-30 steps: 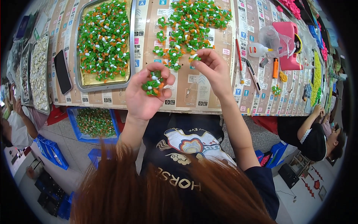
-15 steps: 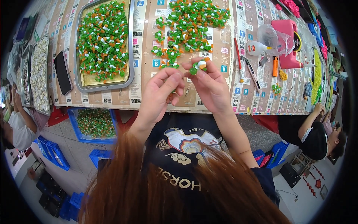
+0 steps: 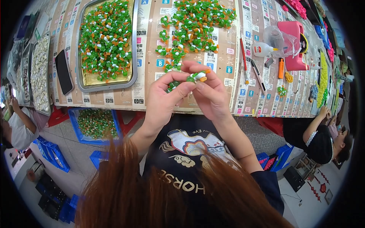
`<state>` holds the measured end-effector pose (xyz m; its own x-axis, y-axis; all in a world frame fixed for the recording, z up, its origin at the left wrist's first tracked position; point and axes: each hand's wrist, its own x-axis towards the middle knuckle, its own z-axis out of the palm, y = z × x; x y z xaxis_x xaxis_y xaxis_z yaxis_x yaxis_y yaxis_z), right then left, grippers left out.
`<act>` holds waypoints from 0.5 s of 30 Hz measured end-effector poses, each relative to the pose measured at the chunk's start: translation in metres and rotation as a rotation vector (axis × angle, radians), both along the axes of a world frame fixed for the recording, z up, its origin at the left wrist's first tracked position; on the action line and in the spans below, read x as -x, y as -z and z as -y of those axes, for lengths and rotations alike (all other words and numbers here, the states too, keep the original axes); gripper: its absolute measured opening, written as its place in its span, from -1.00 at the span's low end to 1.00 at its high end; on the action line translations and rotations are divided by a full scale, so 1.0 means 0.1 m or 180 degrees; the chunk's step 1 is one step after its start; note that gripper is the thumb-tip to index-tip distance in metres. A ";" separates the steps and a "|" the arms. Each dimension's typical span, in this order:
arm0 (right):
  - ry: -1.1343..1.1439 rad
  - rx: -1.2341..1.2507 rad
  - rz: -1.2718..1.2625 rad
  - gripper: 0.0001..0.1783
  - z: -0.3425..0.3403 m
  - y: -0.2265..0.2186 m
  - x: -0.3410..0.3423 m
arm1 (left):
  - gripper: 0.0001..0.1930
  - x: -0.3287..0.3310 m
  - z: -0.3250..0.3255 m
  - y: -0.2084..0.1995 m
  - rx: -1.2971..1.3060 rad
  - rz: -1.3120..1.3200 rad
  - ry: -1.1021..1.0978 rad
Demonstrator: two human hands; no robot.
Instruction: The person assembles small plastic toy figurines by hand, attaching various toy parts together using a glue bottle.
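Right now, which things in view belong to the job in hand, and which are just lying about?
Seem part of the job:
green, white and orange piece at the fingertips of left hand and right hand
loose pile of similar pieces
tray of similar pieces

Seem just lying about:
dark phone
slim red stick
pen
pink container
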<state>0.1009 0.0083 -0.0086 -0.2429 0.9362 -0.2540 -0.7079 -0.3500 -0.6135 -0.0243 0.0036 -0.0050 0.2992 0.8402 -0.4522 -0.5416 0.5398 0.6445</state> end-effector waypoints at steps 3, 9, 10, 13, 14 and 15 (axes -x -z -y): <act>0.0012 -0.0449 0.0430 -0.72 0.03 0.03 -0.13 | -0.86 -0.01 -0.02 -0.02 -0.0457 -0.0938 -0.0029; -0.0397 -0.1633 0.2568 -0.85 -0.08 -0.03 -0.50 | -0.72 -0.14 -0.07 -0.11 -0.0017 -0.0492 0.0581; -0.0383 -0.1634 0.2566 -0.86 -0.08 -0.02 -0.55 | -0.69 -0.16 -0.07 -0.10 0.0084 -0.0420 0.0782; -0.0870 -0.1549 0.2363 -0.83 -0.12 -0.08 -0.79 | -0.70 -0.24 -0.12 -0.06 0.0099 -0.0320 0.1496; -0.1035 -0.1557 0.2396 -0.84 -0.12 -0.09 -0.85 | -0.70 -0.29 -0.12 -0.07 0.0080 -0.0116 0.1662; -0.1015 -0.1547 0.2385 -0.84 -0.12 -0.11 -0.88 | -0.70 -0.29 -0.11 -0.07 0.0073 0.0076 0.1814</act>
<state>0.1888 0.0201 0.0019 -0.4374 0.8981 -0.0472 0.0141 -0.0456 -0.9989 0.0051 0.0150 0.0021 0.7126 0.5330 -0.4562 -0.1748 0.7647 0.6203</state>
